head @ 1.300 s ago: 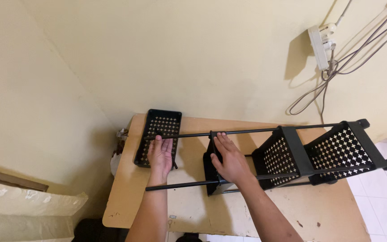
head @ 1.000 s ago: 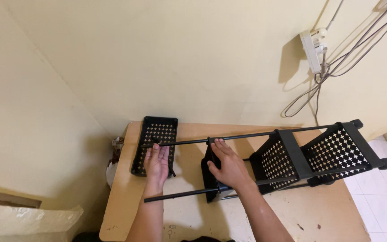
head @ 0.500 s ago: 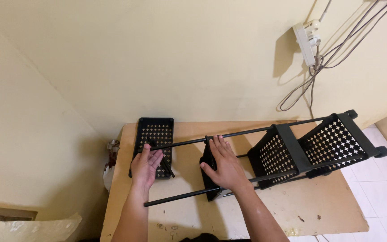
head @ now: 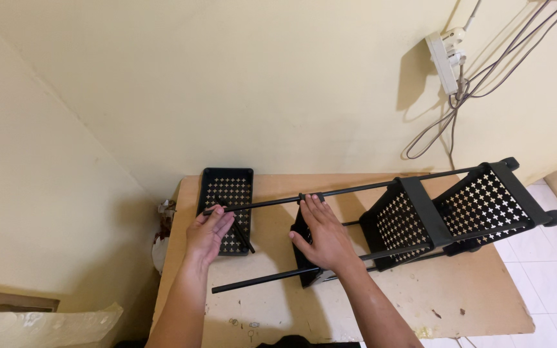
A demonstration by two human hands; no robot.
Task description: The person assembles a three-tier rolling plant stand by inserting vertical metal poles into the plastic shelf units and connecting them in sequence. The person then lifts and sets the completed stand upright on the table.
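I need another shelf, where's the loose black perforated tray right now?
The loose tray lies flat at the table's far left corner by the wall, under the left hand's fingertips.

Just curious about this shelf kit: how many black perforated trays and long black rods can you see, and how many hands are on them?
Black perforated trays: 4 (loose tray, tray under right hand, two mounted)
Long black rods: 2
Hands: 2 (left hand, right hand)
Total: 8

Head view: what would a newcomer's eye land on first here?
A long black perforated metal shelf rack lies on its side across the wooden table. The right hand presses a loose black shelf panel between its rods; the left hand touches the upper black rod over a separate black perforated tray.
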